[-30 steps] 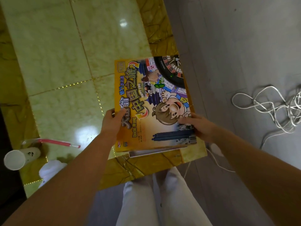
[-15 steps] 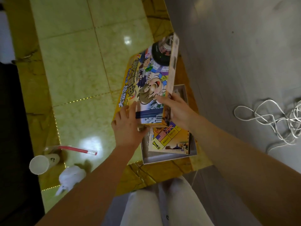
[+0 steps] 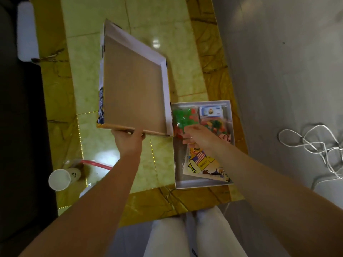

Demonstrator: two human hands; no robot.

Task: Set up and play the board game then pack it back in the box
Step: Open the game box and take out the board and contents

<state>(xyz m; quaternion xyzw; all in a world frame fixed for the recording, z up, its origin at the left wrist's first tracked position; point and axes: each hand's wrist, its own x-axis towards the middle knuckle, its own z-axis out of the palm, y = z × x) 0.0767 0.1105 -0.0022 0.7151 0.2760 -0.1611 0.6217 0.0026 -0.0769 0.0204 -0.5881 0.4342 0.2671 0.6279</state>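
The game box lid (image 3: 132, 89) is turned over above the table, its brown inside facing me. My left hand (image 3: 128, 140) grips its near edge. The box base (image 3: 204, 182) lies open on the table at the right. It holds a folded game board (image 3: 200, 162), a bag of green and red pieces (image 3: 181, 117) and a card pack (image 3: 210, 111). My right hand (image 3: 198, 135) is over the base with its fingers down among the bagged pieces; what it holds, if anything, is blurred.
The table (image 3: 161, 201) is glossy green and gold stone. A paper cup (image 3: 60, 179) and a red straw in a wrapper (image 3: 96, 163) lie at its left near corner. White cables (image 3: 315, 143) are coiled on the grey floor at the right.
The lid has come off the base and been flipped over to the left in my left hand. My right hand let go of it and dropped into the open base.
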